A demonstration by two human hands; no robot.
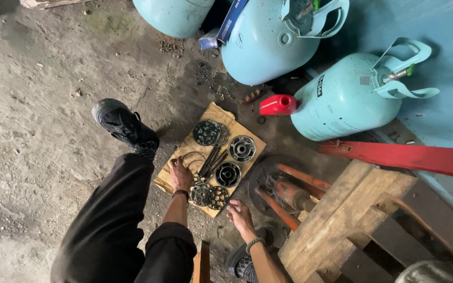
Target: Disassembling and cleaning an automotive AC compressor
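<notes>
Nearest to us, our right hand [240, 214] hovers low over the concrete floor [43, 105], fingers spread and empty, just off the near corner of a flat piece of brown cardboard [218, 112]. Our left hand [179, 174] rests on that cardboard's left side, fingers curled at a thin dark wire ring [191, 155]; we cannot tell whether it truly grips it. Spread across the cardboard: round dark metal discs, one perforated disc [216, 197] close to the right hand, a ringed one [228, 174] mid-sheet, two more [242, 148] [207, 132] at the far end, and a bundle of thin dark rods [212, 160] between them. Our black shoe [124, 124] stands left of the sheet. To the right, an orange-handled tool [289, 191] lies beside a wooden pallet [342, 220]. Farther off, a red plastic bottle [278, 105] lies against pale blue gas cylinders [336, 99].
</notes>
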